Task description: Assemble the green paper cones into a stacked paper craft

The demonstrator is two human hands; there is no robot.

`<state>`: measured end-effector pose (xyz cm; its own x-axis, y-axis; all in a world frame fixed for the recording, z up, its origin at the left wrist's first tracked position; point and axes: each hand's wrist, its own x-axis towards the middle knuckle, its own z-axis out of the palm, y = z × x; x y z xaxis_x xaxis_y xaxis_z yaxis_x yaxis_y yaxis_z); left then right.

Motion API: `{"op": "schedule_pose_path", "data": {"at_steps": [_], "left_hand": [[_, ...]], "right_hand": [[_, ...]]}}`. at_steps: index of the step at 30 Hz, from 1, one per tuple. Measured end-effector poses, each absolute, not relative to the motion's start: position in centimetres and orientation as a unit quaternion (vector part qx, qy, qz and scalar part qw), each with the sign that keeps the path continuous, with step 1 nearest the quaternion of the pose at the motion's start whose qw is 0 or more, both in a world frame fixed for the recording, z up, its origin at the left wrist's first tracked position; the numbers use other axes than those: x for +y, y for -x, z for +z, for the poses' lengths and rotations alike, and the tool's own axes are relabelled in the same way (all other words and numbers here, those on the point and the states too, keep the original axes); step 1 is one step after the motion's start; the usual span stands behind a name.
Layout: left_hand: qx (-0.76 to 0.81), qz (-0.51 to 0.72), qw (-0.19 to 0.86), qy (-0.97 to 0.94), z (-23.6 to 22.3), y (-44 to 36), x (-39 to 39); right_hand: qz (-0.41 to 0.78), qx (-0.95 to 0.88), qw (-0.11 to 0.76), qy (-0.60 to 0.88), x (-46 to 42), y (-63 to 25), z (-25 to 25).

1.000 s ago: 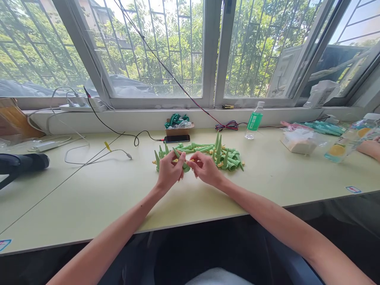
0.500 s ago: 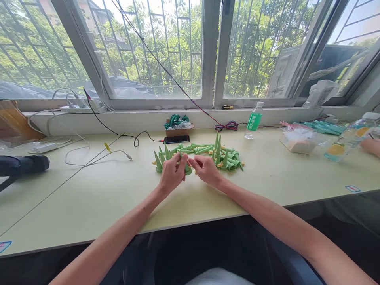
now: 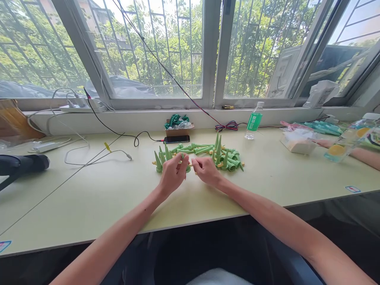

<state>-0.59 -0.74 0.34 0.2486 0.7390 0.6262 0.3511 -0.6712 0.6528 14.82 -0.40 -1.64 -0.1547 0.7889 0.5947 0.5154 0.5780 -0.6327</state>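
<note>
My left hand (image 3: 173, 173) is closed around a green plastic spike part (image 3: 183, 156), most of it hidden by the fingers. Just to the right, my right hand (image 3: 207, 170) pinches a small yellow piece (image 3: 190, 165) that bridges the narrow gap between both hands. Whether it is joined to the green part I cannot tell. Several green spikes (image 3: 158, 163) stand upright beyond my left hand. Beyond my right hand lies a heap of green hollow spikes (image 3: 234, 161), with small yellow pieces among them and a few spikes pointing up.
Behind the pile, a phone (image 3: 177, 139) lies before a small cardboard box (image 3: 179, 132) of wrappers. A green-labelled bottle (image 3: 253, 121) and a plastic bag (image 3: 298, 141) stand to the right. A co-worker's arm (image 3: 366, 157) reaches in there. Cables (image 3: 89, 158) cross the left side.
My hands have drawn slightly apart, and the yellow piece shows between them. The green part sits tilted differently in my left hand. The co-worker's hand has moved left toward the plastic bag.
</note>
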Motion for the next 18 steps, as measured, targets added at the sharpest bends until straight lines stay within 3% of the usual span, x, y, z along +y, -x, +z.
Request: {"op": "schedule_pose_path", "data": {"at_steps": [18], "left_hand": [[0.341,0.558,0.235,-0.719,0.64,0.62,-0.56]], "right_hand": [[0.215,-0.675,0.554,0.438,-1.06,-15.08,-0.84]]}}
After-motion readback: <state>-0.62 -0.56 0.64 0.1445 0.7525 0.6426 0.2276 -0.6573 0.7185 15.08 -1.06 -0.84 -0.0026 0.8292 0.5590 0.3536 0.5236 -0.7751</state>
